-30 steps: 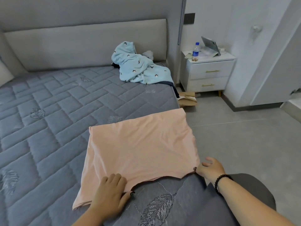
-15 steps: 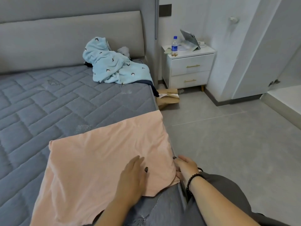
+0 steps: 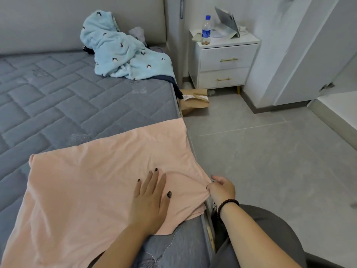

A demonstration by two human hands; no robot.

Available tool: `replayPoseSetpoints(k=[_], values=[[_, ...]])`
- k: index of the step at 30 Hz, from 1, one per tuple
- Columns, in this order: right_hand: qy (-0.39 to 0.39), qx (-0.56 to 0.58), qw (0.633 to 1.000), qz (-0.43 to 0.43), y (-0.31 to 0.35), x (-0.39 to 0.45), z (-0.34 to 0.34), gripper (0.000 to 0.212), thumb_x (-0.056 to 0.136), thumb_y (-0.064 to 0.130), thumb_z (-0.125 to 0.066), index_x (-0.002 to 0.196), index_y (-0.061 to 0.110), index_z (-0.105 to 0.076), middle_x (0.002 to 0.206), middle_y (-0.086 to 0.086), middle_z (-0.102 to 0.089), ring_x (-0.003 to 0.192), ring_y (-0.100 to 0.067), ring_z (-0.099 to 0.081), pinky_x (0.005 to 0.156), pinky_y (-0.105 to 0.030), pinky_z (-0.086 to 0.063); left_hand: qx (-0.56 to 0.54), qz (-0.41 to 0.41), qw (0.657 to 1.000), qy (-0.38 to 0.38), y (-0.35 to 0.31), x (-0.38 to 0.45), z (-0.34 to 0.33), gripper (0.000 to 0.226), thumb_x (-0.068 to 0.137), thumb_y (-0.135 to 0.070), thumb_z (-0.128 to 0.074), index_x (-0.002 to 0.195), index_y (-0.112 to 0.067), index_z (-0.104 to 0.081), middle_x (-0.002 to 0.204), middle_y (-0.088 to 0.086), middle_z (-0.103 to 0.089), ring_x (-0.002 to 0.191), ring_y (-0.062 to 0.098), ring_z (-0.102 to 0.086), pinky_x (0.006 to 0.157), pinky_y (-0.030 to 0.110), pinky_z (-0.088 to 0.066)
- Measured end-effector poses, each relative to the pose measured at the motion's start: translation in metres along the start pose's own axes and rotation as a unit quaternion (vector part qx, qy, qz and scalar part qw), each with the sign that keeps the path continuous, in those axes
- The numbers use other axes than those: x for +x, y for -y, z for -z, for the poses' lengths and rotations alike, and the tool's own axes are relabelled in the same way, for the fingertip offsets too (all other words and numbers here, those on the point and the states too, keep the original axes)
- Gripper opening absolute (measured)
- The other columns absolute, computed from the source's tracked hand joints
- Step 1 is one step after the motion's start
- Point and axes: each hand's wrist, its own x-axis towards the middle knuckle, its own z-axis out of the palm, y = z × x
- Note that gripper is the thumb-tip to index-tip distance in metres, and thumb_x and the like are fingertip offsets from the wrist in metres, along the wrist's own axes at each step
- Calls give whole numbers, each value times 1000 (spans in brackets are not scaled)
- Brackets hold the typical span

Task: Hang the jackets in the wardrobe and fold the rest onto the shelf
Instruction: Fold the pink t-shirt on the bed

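Note:
A peach-pink garment (image 3: pixel 92 182) lies spread flat on the grey quilted mattress (image 3: pixel 63 97), its right side reaching the bed's edge. My left hand (image 3: pixel 150 198) presses flat on the cloth near its lower right part, fingers straight. At the bed's edge my right hand (image 3: pixel 222 188) pinches the garment's right corner, bunching the fabric there. A light blue fleece hooded garment (image 3: pixel 125 53) sits crumpled at the far right of the bed against the headboard, with a dark piece of clothing (image 3: pixel 173 84) under it hanging over the edge.
A white nightstand (image 3: pixel 224 62) stands right of the bed, with a water bottle (image 3: pixel 206 29) and a propped tablet (image 3: pixel 227 21) on top. A brown paper package (image 3: pixel 194 100) lies on the grey tile floor by the bed. A white door panel (image 3: pixel 301 55) stands at right.
My left hand moved from the garment's near hem up and right onto its lower right area. My right hand shifted in along the bed's edge and gathered the corner. The view swung right.

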Motion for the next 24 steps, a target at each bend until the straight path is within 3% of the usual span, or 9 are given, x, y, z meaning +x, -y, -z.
replayPoseSetpoints(k=[3,6,8,11,14,17,19,22,24], values=[[-23,-69,997,27,-3,-7,-3,37,81,-5,-48,112,9,-64,102,-6,-64,89,-21,-57,76,-26,-43,-156,103,977,-101,4,-9,12,56,96,-39,-35,144,-9,-42,156,7,-30,143,22,-28,116,31,-17],[-37,-134,987,79,-7,-12,-7,30,78,-3,-49,99,14,-63,105,-11,-63,83,-25,-58,69,-29,-43,-214,253,909,-253,31,-33,37,38,96,-16,-51,133,-4,-51,147,14,-39,138,27,-31,112,31,-21],[-40,-172,979,104,-10,-14,-13,27,76,0,-52,96,14,-63,107,-15,-59,82,-29,-57,73,-32,-46,-211,377,853,-294,66,-55,52,31,96,-11,-49,126,-4,-54,141,14,-45,133,30,-35,111,33,-23],[-15,-213,970,120,-9,-23,-25,27,72,11,-54,97,12,-62,107,-14,-56,76,-27,-54,78,-34,-47,-195,511,787,-284,119,-87,70,34,92,-18,-44,113,2,-60,121,23,-58,117,41,-49,103,50,-36],[-1,-223,970,98,-6,-31,-40,37,81,8,-48,116,8,-59,119,-19,-53,86,-31,-54,87,-38,-45,-192,583,760,-214,147,-102,84,39,91,-24,-52,120,1,-57,123,24,-56,116,41,-48,102,49,-38],[-1,-207,977,55,-6,-35,-50,38,84,6,-42,118,4,-57,114,-23,-56,97,-37,-57,91,-43,-48,-226,568,768,-189,165,-105,85,40,93,-43,-43,96,-6,-58,99,19,-64,90,39,-59,86,47,-48],[-1,-193,981,31,-6,-35,-50,32,85,8,-42,113,3,-58,109,-23,-58,95,-37,-57,84,-40,-48,-241,558,778,-157,170,-105,85,36,97,-37,-42,80,-7,-53,79,17,-63,70,33,-56,72,43,-48],[18,-172,985,2,1,-38,-45,20,90,10,-45,103,-1,-57,99,-19,-58,90,-32,-52,74,-35,-39,-232,581,757,-186,174,-110,85,33,97,-33,-43,91,-4,-57,86,20,-63,81,39,-56,77,44,-44],[30,-150,988,-7,2,-38,-43,11,91,6,-45,93,-1,-53,85,-12,-54,84,-28,-48,77,-38,-40,-225,595,745,-199,173,-115,81,33,97,-33,-44,97,-2,-56,95,22,-63,90,42,-55,80,45,-42]])
